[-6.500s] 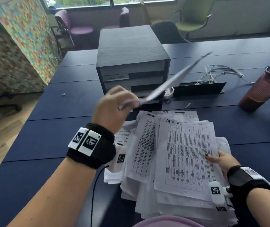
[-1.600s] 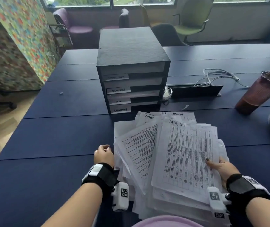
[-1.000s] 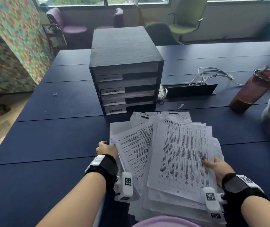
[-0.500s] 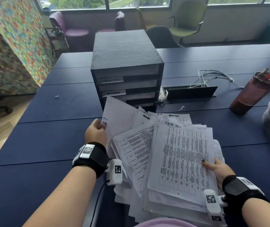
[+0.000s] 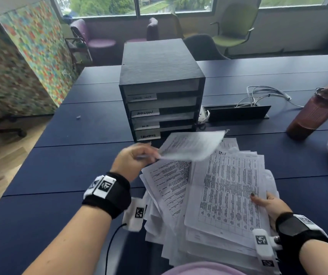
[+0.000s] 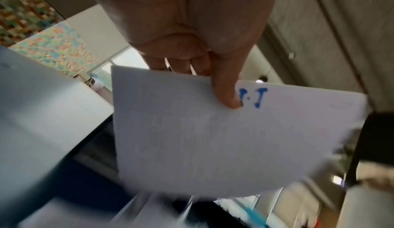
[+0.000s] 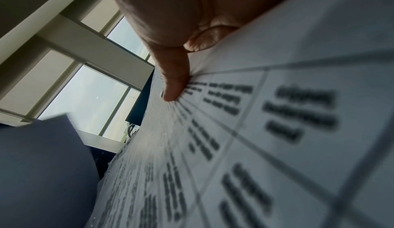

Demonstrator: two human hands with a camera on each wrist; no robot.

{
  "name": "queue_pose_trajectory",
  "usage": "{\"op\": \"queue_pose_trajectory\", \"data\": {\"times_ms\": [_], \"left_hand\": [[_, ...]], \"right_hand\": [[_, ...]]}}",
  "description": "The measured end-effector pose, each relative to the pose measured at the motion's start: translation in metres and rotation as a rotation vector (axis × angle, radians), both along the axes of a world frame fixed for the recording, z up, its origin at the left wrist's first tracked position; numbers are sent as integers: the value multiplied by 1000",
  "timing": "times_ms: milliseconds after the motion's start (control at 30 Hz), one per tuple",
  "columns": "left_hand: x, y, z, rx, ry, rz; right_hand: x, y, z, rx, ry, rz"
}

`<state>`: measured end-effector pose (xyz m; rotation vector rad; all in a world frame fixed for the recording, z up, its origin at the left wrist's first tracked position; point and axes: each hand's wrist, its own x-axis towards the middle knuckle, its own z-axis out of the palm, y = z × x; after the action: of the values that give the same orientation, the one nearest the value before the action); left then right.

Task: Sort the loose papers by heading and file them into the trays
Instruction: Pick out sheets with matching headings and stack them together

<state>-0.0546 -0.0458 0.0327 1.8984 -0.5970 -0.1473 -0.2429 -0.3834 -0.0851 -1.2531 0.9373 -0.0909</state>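
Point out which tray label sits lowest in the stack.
The label reading roughly SECURITY, on the bottom tray of the black tray unit; the ADMIN label sits higher.

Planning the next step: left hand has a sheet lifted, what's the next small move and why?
Probably turn the sheet to read its heading. The left hand pinches it above the pile, heading blurred, so its slot in the tray unit isn't settled.
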Motion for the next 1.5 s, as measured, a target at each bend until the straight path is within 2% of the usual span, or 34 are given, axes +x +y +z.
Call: {"op": "queue_pose_trajectory", "data": {"times_ms": [67, 133, 233, 300, 433, 500, 600, 700, 800, 900, 1000, 1100, 1233, 1367, 1433, 1500], "left_hand": [[-6, 8, -34, 146, 43, 26], [-7, 17, -63, 250, -19, 95], [-12, 27, -86, 228, 119, 298], [-13, 31, -92, 123, 317, 440], [-12, 29, -93, -344, 725, 596], [-11, 29, -94, -337, 772, 621], [-12, 26, -97, -118, 732, 520], [-18, 18, -95, -21, 714, 466], [-14, 14, -97, 39, 668, 522], [-6, 20, -88, 194, 499, 643], [1, 37, -75, 181, 421, 705], [8, 51, -71, 197, 395, 713], [10, 58, -71, 209, 389, 724], [3, 47, -71, 170, 414, 688], [0, 34, -72, 150, 424, 613], [-3, 21, -74, 218, 413, 505]], "right_hand": [[-1, -1, -2, -17, 12, -1], [-1, -4, -5, -22, 22, -1], [-1, -7, -7, -26, 29, 24], [-2, -8, -9, -23, 28, 34], [-1, -8, -8, 3, 15, 13], [-2, -9, -10, 5, 19, 21], [-3, -12, -15, 5, 26, 40], [-5, -14, -17, 13, -11, 32], [-5, -4, -3, 6, -17, 35], [-7, -3, 14, -1, 4, 19], [-8, -17, 28, -43, 26, 13], [-7, -41, 47, -159, -1, -30], [4, -53, 101, -364, -50, -23], [14, -59, 150, -527, -133, 109], [21, -49, 174, -632, -165, 221], [31, -34, 196, -774, -163, 353]]}}
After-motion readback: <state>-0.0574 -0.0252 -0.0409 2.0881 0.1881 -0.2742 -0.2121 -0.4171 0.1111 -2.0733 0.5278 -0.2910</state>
